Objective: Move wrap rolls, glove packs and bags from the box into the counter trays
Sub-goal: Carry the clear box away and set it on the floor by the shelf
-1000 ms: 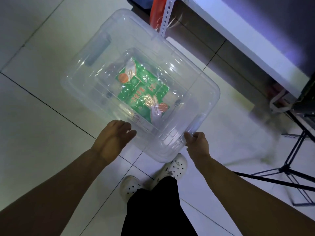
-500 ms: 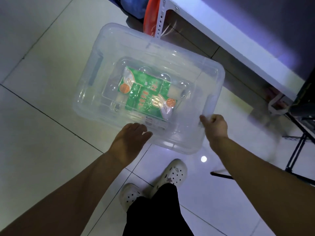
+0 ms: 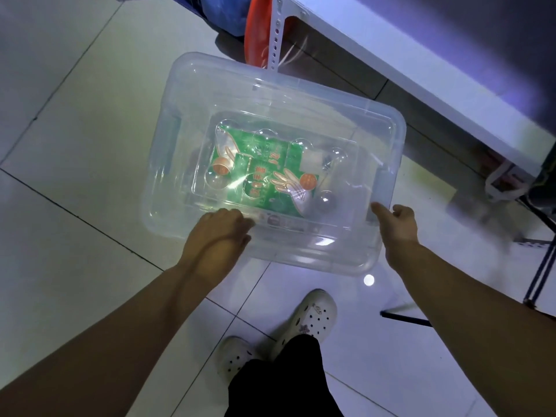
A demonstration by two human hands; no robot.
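A clear plastic box [image 3: 270,82] sits low over the tiled floor in front of me. Through its clear wall I see a green glove pack [image 3: 264,173] printed with hands and orange circles, lying flat on the bottom. A small whitish item [image 3: 313,159] lies next to the pack; what it is I cannot tell. My left hand [image 3: 219,233] grips the near rim with curled fingers. My right hand [image 3: 397,227] holds the near right corner, thumb against the end wall.
A white counter edge [image 3: 391,70] runs diagonally at the upper right on a perforated metal leg [image 3: 275,34]. An orange object [image 3: 255,28] and blue cloth [image 3: 228,13] lie behind the box. Dark tripod legs [image 3: 538,284] stand at the right. My shoes [image 3: 313,317] are below.
The box has turned clockwise and shifted right toward the counter. Both hands moved with it, the right one sliding to the right corner.
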